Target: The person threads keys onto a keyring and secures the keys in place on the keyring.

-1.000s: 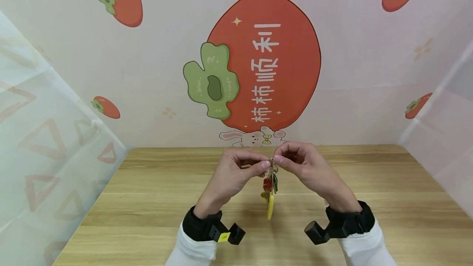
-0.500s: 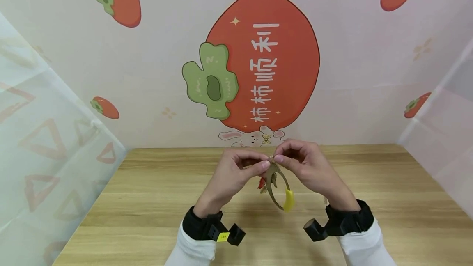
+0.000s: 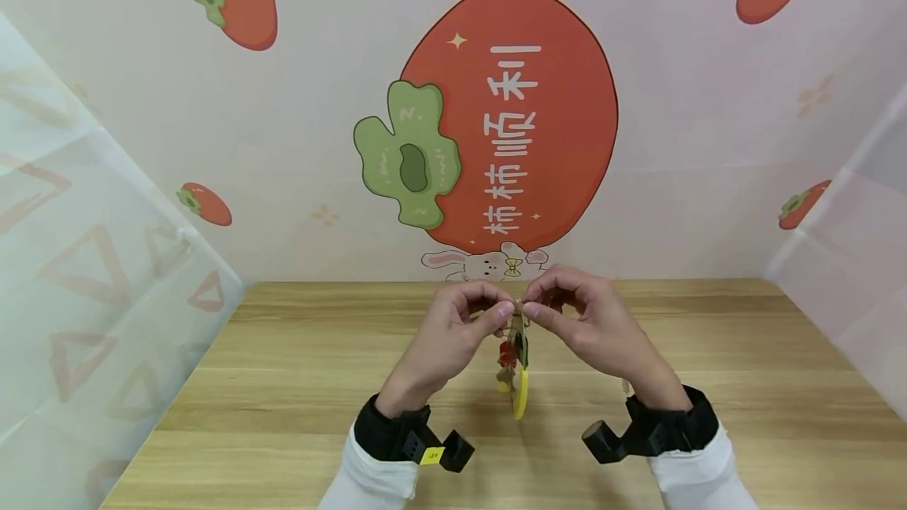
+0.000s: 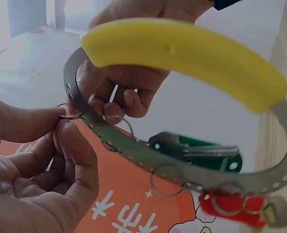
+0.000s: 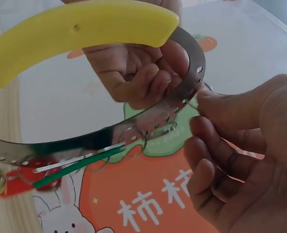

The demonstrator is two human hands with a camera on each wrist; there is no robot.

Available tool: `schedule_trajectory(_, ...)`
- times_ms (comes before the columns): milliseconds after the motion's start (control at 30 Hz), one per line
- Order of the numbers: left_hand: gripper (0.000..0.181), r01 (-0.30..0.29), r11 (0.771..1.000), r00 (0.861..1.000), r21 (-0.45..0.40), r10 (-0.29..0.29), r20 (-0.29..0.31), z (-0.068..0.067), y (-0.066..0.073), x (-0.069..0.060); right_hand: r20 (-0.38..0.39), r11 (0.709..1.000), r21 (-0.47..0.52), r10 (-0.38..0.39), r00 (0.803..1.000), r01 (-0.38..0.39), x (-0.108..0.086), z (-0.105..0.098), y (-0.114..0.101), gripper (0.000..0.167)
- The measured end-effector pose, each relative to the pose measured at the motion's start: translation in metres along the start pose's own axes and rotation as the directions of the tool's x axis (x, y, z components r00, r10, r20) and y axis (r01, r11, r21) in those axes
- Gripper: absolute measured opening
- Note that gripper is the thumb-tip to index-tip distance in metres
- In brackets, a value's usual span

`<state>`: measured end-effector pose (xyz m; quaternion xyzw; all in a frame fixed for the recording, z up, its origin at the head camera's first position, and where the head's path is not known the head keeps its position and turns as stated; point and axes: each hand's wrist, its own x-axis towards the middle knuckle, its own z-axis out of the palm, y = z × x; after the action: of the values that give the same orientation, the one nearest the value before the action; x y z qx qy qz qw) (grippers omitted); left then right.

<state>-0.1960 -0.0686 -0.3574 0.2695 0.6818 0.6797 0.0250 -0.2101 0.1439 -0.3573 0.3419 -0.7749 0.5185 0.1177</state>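
Observation:
A flat oval metal key ring [image 4: 148, 153] with a yellow grip [image 4: 182, 46] and a row of holes hangs between my hands. In the head view it is seen nearly edge-on. Small split rings [image 4: 167, 180] run through some holes, bearing keys [image 4: 214, 151], a green tag [image 4: 228, 162] and a red tag [image 4: 231, 208]. My left hand [image 3: 453, 329] pinches a small split ring at the top end between thumb and index finger. Close beside it, my right hand [image 3: 598, 329] pinches at the same end; fingertips hide part of the small ring.
Below the hands lies a wooden table [image 3: 283, 415]. A pale backdrop [image 3: 673, 219] with persimmon drawings rises at its rear edge, and pale side panels [image 3: 127, 258] flank it. A small chain-like thing [image 3: 627, 386] shows beside the right wrist.
The hanging key ring swung to show its broad side half a second ago and is now nearly edge-on again. Both hands stay almost in place, fingertips close together.

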Motion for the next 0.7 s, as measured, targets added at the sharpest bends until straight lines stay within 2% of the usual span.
schedule_trajectory(200, 0.014, -0.012, 1.000, 1.000, 0.009, 0.012, 0.005, -0.0010, 0.0010, -0.0008, 0.004, 0.997, 0.037, 0.061, 0.998, -0.061, 0.0014, 0.0012, 0.0010, 0.006)
schedule_trajectory(300, 0.013, -0.056, 0.995, 0.998, 0.080, 0.055, 0.024, 0.0001, 0.0006, -0.0005, -0.014, 0.994, 0.062, 0.087, 0.996, -0.086, 0.0026, 0.0019, 0.0002, 0.005)
schedule_trajectory(367, 0.013, -0.094, 0.983, 0.995, 0.156, 0.090, 0.033, 0.0011, -0.0006, -0.0006, -0.021, 0.990, 0.084, 0.115, 0.993, -0.113, 0.0029, 0.0017, -0.0006, 0.006)
schedule_trajectory(533, 0.011, -0.213, 0.914, 0.977, 0.347, 0.204, 0.062, 0.0033, -0.0021, -0.0017, -0.016, 0.975, 0.113, 0.196, 0.980, -0.193, 0.0021, 0.0006, -0.0021, 0.006)
schedule_trajectory(700, 0.008, -0.333, 0.838, 0.942, 0.433, 0.320, 0.105, 0.0053, -0.0043, 0.0004, -0.022, 0.966, 0.126, 0.228, 0.973, -0.224, 0.0016, 0.0002, -0.0014, 0.008)
